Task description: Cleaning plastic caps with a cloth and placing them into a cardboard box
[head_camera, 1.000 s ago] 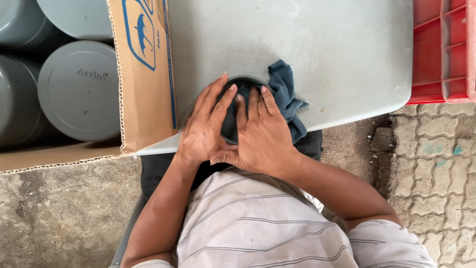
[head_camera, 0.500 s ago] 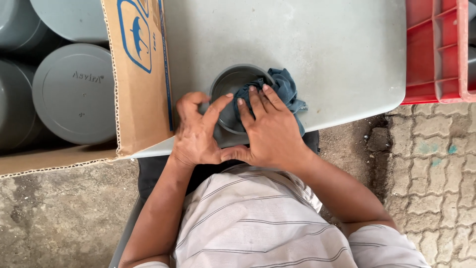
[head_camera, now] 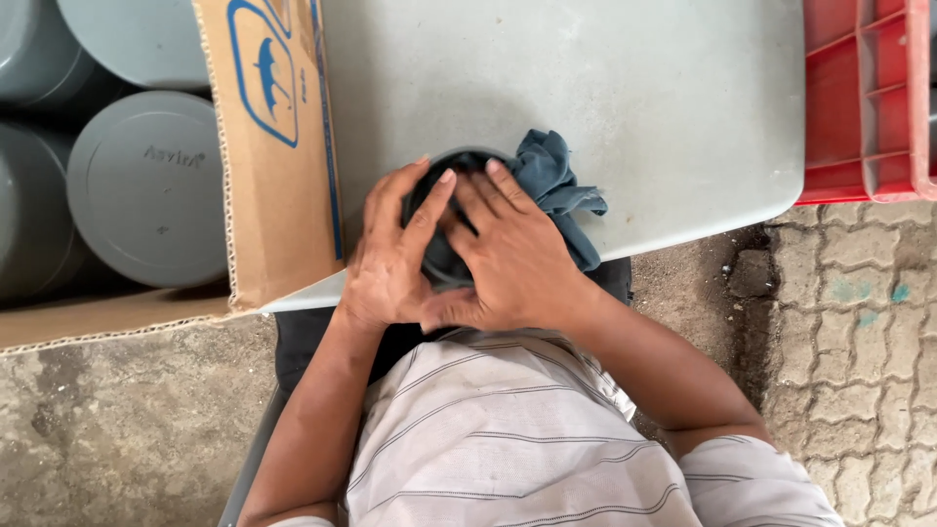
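Two hands on one grey cap (head_camera: 439, 259), which sits open side up at the near edge of the bench (head_camera: 664, 107), just in front of my chest. My left hand (head_camera: 390, 259) lies over its left rim with fingers spread and curled around the wall, steadying it. My right hand (head_camera: 503, 259) is flat, fingers together, pressing one dark blue rag (head_camera: 561, 190) down into the cap's hollow; the loose end of the rag spills out to the right onto the bench.

Handling, by judgement: the cap looks like moulded plastic, stiff, light and smooth, so likely to skate on the bench unless held by the rim or outer wall. The rag is soft and limp; it grips best bunched under the fingertips.

Count: one cap in hand, one rag. In the cardboard box (head_camera: 278, 156) to my left, four more grey caps (head_camera: 146, 190) show, some only in part. One red crate (head_camera: 869, 98) stands at the far right, touching the bench edge.
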